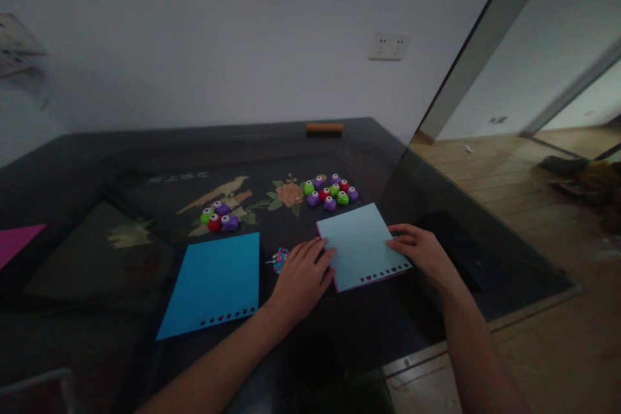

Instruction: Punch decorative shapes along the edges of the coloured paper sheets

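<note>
A light blue sheet of paper (361,242) lies on the dark table with pink showing under its edges. Several small punched shapes, some of them hearts, run along its near edge. My left hand (305,272) holds the left edge, fingers bent and close together. At the right edge, my right hand (422,249) pinches the paper between thumb and fingers. A brighter blue sheet (218,278) with a similar punched row lies to the left. Beside my left hand is a small cluster of pink, blue and white bits (280,260), partly hidden by the hand.
Purple, green and red craft punches with eye-like tops stand in a larger group (330,193) and a smaller group (219,216). An orange-brown stick (325,127) lies near the wall. A pink sheet (19,242) is at far left. The dark table's (485,239) right edge borders the floor.
</note>
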The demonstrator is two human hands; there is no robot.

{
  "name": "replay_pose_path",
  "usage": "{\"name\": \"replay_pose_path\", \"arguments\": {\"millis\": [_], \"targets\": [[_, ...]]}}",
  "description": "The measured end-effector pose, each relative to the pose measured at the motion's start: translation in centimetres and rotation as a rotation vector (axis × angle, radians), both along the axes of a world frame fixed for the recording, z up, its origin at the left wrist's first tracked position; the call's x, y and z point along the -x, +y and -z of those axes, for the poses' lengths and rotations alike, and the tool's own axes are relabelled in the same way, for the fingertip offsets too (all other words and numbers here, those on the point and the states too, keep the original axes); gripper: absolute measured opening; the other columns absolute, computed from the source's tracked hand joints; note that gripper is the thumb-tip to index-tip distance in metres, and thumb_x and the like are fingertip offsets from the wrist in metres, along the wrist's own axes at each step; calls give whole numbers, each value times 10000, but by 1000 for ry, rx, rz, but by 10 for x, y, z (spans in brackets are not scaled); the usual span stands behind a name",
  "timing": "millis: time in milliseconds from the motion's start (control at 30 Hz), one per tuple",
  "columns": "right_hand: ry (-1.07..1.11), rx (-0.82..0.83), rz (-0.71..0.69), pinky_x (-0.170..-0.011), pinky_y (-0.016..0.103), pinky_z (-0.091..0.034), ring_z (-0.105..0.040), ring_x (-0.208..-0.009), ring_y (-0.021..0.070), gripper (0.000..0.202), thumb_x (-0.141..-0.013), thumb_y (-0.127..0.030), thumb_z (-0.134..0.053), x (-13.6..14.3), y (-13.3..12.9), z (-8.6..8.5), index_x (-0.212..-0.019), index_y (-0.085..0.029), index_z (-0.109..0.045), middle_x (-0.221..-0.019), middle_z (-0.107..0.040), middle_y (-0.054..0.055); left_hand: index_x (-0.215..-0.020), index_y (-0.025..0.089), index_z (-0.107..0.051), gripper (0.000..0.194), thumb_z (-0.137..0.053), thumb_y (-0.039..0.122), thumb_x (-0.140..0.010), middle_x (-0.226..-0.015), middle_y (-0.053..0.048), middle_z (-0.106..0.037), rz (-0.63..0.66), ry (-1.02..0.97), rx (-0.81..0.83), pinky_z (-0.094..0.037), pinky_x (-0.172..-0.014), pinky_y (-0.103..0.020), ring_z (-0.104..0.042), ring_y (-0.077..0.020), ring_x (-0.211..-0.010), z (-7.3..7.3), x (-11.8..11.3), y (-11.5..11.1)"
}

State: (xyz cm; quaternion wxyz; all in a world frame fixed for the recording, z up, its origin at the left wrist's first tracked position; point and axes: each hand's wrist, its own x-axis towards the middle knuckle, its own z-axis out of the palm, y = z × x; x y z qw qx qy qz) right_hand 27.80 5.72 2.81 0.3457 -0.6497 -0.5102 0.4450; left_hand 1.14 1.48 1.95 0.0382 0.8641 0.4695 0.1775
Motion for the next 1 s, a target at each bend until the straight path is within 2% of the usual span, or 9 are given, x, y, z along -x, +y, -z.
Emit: {"name": "replay_pose_path", "arguments": {"millis": [300, 633, 1000], "targets": [[-5, -5, -14, -447, 259, -423, -573, -500, 159, 429, -598, -324, -697, -3, 2, 3, -977, -147, -602, -653, -667, 37, -1243, 226, -482, 398, -510, 273, -849, -1319, -78, -500, -4, 7, 36, -377, -1004, -418, -448, -224, -1218, 3, -1, 1], [-31, -5, -31, -464, 260, -430, -577, -524, 160, 430, -608, -326, -686, -3, 2, 2, -991, -151, -598, -667, -664, 31, -1193, 215, -535, 353, -517, 266, -844, -1299, -89, -519, -1, 13, 44, -390, -991, -422, -451, -232, -1215, 2, -1, 1], [-130, -88, -38, -511, 263, -431, -574, -564, 166, 435, -626, -340, -664, -3, 2, 1, -1000, -118, -630, -640, -661, 40, -1193, 203, -537, 357, -524, 255, -840, -1300, -91, -517, -1, 11, 60, -394, -992, -418, -454, -233, -1212, -1, -1, 1]]}}
